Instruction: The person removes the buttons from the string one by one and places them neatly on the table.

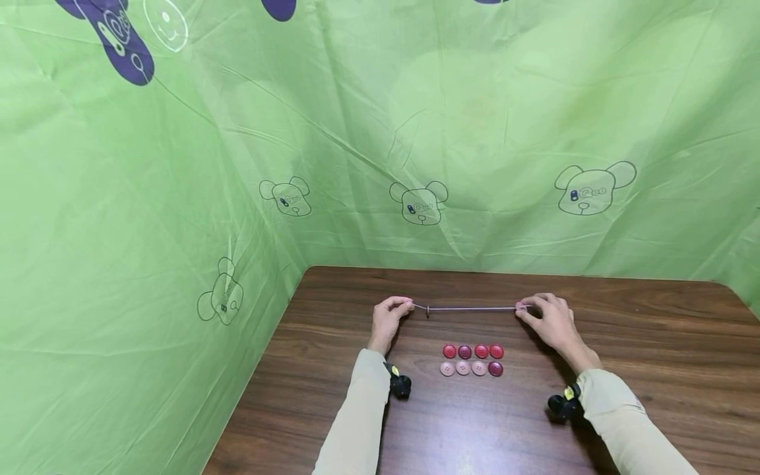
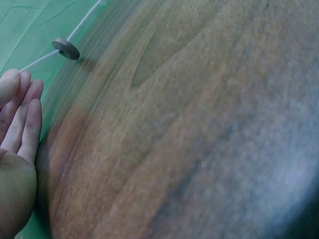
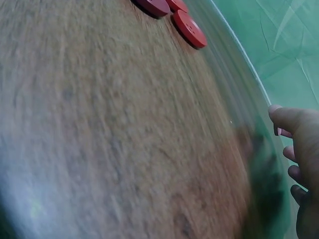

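Note:
A pale string [image 1: 469, 309] runs taut between both hands above the far part of the table. My left hand [image 1: 388, 322] pinches one end between thumb and forefinger. At the other end, my right hand [image 1: 552, 323] pinches the string the same way, close to a pink thing whose kind is too small to tell. One brownish button [image 2: 66, 49] is threaded on the string close to the left fingertips, standing on edge. Nearer than the string lie two rows of buttons: a red button [image 1: 449, 351] and others in red and maroon behind, a pink button [image 1: 447, 369] and others in front.
The brown wooden table [image 1: 332, 343] carries all of this. A green curtain [image 1: 475, 132] printed with bear faces hangs behind it and along the left side. Each wrist wears a black camera, such as the left one [image 1: 401, 386].

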`<action>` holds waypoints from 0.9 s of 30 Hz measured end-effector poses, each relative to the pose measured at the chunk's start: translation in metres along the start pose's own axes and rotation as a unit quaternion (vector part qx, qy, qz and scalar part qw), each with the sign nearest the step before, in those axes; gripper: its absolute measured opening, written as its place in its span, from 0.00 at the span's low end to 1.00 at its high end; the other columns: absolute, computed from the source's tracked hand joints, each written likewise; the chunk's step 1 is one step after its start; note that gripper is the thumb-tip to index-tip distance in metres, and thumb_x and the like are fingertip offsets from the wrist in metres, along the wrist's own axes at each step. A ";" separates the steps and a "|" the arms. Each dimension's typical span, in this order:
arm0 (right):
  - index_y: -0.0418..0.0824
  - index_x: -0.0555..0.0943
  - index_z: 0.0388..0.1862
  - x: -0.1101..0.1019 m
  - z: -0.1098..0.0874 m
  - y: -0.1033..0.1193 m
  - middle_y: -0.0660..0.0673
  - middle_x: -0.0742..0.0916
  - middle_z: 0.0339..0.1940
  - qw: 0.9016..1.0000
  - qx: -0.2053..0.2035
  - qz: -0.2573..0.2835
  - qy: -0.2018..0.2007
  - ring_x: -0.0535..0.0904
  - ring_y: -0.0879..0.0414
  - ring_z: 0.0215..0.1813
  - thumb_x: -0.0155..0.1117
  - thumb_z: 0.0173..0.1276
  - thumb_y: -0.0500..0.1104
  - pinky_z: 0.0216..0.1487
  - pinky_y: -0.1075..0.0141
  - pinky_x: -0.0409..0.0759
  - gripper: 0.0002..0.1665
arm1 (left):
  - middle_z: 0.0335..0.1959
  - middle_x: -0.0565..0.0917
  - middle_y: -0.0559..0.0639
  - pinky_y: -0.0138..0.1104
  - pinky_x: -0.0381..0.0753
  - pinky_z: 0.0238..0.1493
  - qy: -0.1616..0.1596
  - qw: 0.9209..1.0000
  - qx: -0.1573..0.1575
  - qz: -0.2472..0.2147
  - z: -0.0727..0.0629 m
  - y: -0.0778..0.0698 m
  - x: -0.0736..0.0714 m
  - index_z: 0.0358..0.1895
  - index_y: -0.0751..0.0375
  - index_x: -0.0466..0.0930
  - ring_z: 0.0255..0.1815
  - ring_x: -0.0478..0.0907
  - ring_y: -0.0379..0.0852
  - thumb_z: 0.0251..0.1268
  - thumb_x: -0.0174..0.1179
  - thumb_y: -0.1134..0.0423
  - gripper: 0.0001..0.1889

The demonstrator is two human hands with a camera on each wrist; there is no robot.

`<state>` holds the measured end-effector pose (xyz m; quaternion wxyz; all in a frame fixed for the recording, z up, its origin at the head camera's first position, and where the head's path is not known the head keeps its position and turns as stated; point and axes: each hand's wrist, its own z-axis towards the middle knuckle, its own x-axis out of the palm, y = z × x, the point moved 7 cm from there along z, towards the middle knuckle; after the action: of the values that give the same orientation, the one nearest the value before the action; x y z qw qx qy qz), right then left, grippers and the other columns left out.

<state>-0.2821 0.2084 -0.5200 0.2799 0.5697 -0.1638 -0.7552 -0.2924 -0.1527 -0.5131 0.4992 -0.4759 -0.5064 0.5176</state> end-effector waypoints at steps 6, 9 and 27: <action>0.40 0.82 0.46 -0.005 -0.001 -0.004 0.32 0.77 0.56 1.000 0.010 -0.003 -0.002 0.66 0.31 0.58 0.66 0.64 0.51 0.47 0.41 0.61 0.18 | 0.41 0.83 0.74 0.49 0.80 0.53 0.001 1.000 -0.007 0.001 0.000 0.001 0.000 0.45 0.78 0.81 0.47 0.81 0.65 0.63 0.61 0.71 0.12; 0.40 0.82 0.47 -0.007 -0.002 -0.005 0.31 0.77 0.56 1.000 0.013 -0.004 -0.002 0.66 0.31 0.57 0.66 0.64 0.51 0.47 0.41 0.61 0.19 | 0.42 0.83 0.74 0.50 0.80 0.53 0.002 1.000 -0.005 0.000 0.000 0.001 0.000 0.45 0.79 0.80 0.48 0.81 0.66 0.63 0.61 0.71 0.12; 0.39 0.81 0.48 -0.017 -0.005 -0.014 0.30 0.77 0.55 1.000 0.015 -0.009 -0.005 0.65 0.28 0.57 0.64 0.66 0.52 0.47 0.37 0.60 0.20 | 0.41 0.83 0.74 0.52 0.79 0.54 0.000 1.000 -0.001 0.011 -0.002 -0.003 0.001 0.44 0.78 0.81 0.47 0.80 0.67 0.63 0.61 0.71 0.11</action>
<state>-0.2773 0.2303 -0.5168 0.2633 0.5719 -0.1715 -0.7578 -0.2906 -0.1521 -0.5100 0.4933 -0.4815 -0.5017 0.5226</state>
